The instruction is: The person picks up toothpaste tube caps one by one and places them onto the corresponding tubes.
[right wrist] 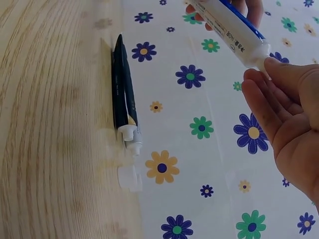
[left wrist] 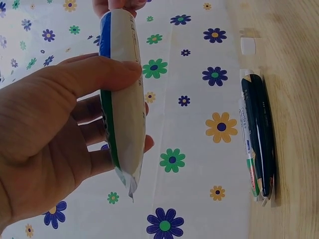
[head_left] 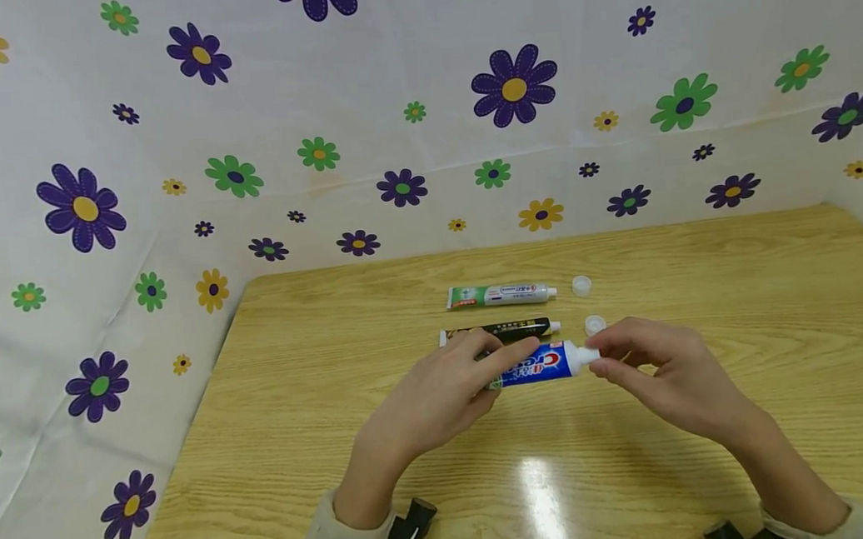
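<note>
A blue and white toothpaste tube (head_left: 536, 366) is held above the table, its white cap end pointing right. My left hand (head_left: 447, 381) grips the tube's body, thumb on one side and fingers on the other, as the left wrist view shows. With thumb and fingertips, my right hand (head_left: 675, 373) pinches the white cap (right wrist: 262, 64) at the tube's end. Just behind lies a black toothpaste tube (head_left: 533, 327), partly hidden by my left hand. Farther back rests a green and white toothpaste tube (head_left: 504, 295). Both lying tubes show bare white nozzles.
Two loose white caps, a far cap (head_left: 581, 286) and a nearer cap (head_left: 595, 325), sit right of the lying tubes. The wooden table (head_left: 296, 379) meets a white flowered cloth (head_left: 403, 79) at its back and left.
</note>
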Demonstrator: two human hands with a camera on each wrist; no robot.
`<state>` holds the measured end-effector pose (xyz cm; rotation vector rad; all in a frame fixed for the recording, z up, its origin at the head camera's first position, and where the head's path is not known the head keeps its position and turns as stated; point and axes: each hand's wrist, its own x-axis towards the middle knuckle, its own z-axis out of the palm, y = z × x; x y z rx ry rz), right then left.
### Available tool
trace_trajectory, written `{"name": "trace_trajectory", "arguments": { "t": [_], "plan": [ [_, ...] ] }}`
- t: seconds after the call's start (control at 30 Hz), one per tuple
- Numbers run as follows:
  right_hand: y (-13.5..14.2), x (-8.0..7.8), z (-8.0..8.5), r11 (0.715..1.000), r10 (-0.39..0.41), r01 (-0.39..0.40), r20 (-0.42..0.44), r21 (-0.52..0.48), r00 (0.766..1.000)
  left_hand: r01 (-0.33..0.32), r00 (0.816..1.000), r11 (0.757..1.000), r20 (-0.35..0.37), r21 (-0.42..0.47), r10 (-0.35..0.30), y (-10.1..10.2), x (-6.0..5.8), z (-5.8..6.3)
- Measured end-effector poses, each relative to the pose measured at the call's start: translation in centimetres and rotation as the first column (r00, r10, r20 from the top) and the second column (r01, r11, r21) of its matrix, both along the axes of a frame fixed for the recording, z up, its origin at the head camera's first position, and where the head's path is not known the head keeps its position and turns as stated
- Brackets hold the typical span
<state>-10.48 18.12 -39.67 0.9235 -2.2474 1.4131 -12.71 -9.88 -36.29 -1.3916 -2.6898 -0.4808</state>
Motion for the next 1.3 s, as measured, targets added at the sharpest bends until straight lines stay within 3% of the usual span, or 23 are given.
{"name": "trace_trajectory", "arguments": {
  "t": [0.47, 0.8, 0.9, 1.03, 1.2, 1.3],
  "plan": [
    [-0.8, -0.3, -0.3, 0.999, -0.005, 0.009, -0.097, 0.037, 0.995, -0.012, 0.999, 0.999, -0.044, -0.032, 0.011, 0.0, 0.2, 0.1],
    [-1.3, -0.2, -0.8, 0.998, -0.058, 0.058, -0.086, 0.007, 0.995, -0.017, 0.986, 0.998, -0.165, -0.054, 0.008, 0.2, 0.5, 0.1],
    [-1.4, 0.0, -0.8, 0.998, -0.042, 0.040, -0.033, -0.057, 0.999, -0.024, 0.976, 0.998, -0.216, -0.051, 0.012, 0.4, 0.8, 0.2],
    [-1.5, 0.4, -0.6, 0.986, -0.025, 0.042, 0.102, -0.161, 0.994, -0.040, 0.964, 0.998, -0.264, -0.058, 0.023, 0.5, 1.1, 0.3],
    [-1.6, 0.6, 0.0, 0.967, -0.024, 0.105, 0.325, -0.234, 0.945, -0.076, 0.951, 0.994, -0.306, -0.077, 0.049, 0.5, 1.0, 0.3],
    [-1.6, 0.5, 0.2, 0.958, -0.007, 0.116, 0.385, -0.261, 0.923, -0.073, 0.951, 0.996, -0.305, -0.056, 0.052, 0.4, 0.7, 0.1]
  ]
}}
